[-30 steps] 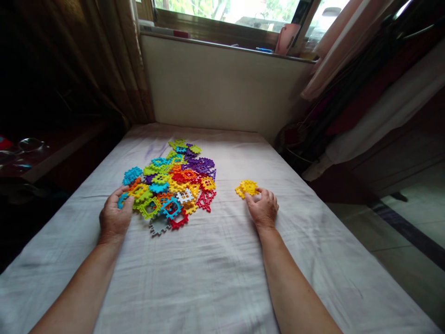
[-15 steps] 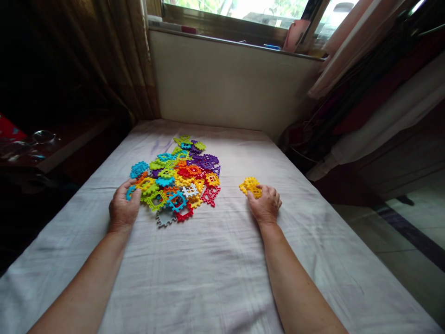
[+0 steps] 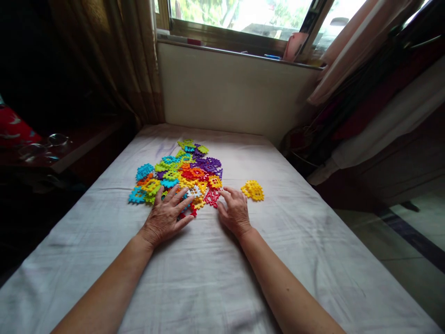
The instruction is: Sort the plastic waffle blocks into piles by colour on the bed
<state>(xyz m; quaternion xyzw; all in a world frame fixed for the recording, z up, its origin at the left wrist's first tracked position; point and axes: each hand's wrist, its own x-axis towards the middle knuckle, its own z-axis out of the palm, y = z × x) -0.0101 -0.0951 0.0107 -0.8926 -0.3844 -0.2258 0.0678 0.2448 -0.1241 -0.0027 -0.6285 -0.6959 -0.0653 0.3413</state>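
Note:
A heap of flat plastic interlocking tiles [image 3: 184,171] in many colours lies on a white sheet [image 3: 215,269]. My left hand [image 3: 167,215] rests flat on the heap's near edge, fingers spread over red, blue and white tiles. My right hand [image 3: 235,211] lies beside it, fingers stretched toward a red tile [image 3: 211,197] at the heap's right edge, holding nothing. A small stack of yellow tiles [image 3: 253,190] sits apart, just right of my right hand.
A cream wall [image 3: 232,93] under a window sill closes the far end of the bed. Brown curtains [image 3: 114,60] hang at the left, pale ones at the right. Eyeglasses [image 3: 41,146] lie on a dark ledge to the left. Tiled floor lies beyond the right edge.
My right hand let go of the yellow stack and moved left to the heap. My left hand moved right from the heap's left edge onto its near side and spread flat.

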